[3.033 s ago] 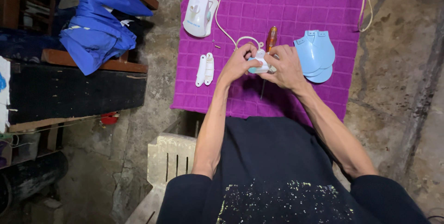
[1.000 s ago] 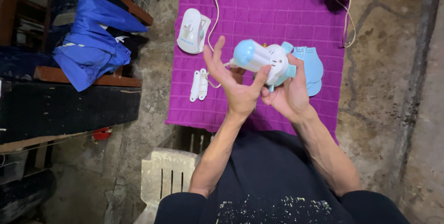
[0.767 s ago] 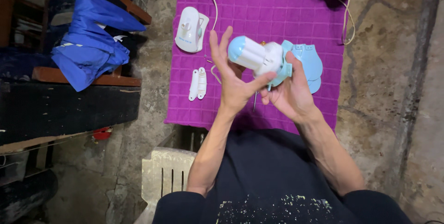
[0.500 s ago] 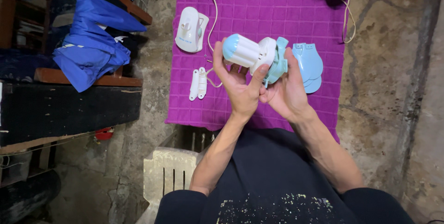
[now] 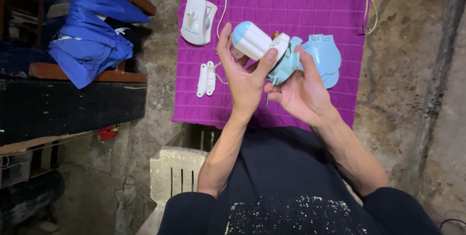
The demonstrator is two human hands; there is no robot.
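— What are the hands doing?

— Both are raised above the purple mat (image 5: pixel 272 2), sharing one small appliance (image 5: pixel 264 50): a white cylinder with a pale blue cap, joined to a light blue base. The left hand (image 5: pixel 245 77) has its grip closed on the white cylinder, thumb along the near side, fingers behind it. The right hand (image 5: pixel 301 92) has its grip closed on the light blue base from below and the right.

— Is it resting on anything?

— No, it is held in the air, tilted, cap end pointing up and to the left.

— And what lies on the mat?

— Just right of the hands, a light blue shell (image 5: pixel 323 55), flat on the mat. To the left, a white casing (image 5: pixel 198 19) with a cord (image 5: pixel 222 2) running past it toward the top edge. Below that, two small white strips (image 5: pixel 206 78) lying side by side, touching.

— Beyond the mat?

— A blue garment (image 5: pixel 90 41) piled on a dark wooden shelf (image 5: pixel 73 75) well to the left, and a white plastic chair (image 5: pixel 177 177) beside the person's knees.
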